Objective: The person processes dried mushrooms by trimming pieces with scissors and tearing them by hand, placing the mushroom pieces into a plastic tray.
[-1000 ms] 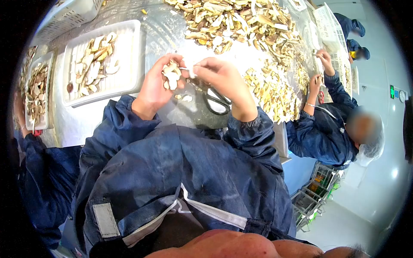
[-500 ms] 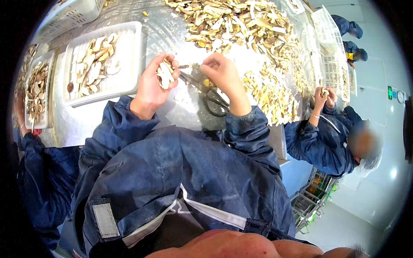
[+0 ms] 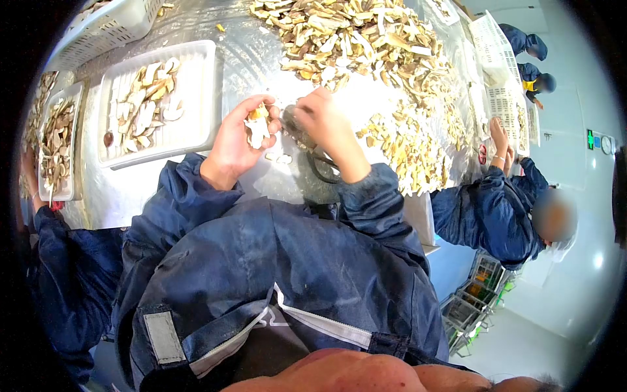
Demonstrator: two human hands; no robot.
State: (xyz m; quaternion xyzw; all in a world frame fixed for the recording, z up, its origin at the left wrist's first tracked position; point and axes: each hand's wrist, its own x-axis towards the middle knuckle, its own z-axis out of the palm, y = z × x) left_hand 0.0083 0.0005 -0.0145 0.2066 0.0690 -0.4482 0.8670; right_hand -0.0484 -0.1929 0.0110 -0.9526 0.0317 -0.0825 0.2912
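My left hand is wrapped round several pale mushroom slices, one with a yellow-orange patch. Just to the right, my right hand is bent over the table with its fingers curled; its fingertips are blurred, so I cannot make out whether they hold anything. Under and beside it lies a pair of black-handled scissors, partly hidden by the hand. Small pale pieces lie on the table between my wrists. Beyond my right hand spreads a large heap of sliced mushrooms.
A white tray with mushroom slices stands left of my hands, and a narrower tray lies farther left. A white basket is at the upper left. Co-workers are at the left edge and at the right, near more baskets.
My right hand has moved slightly left and down, over the scissors. A yellow-orange patch now shows among the slices in my left hand. The co-worker's hands at the right have moved.
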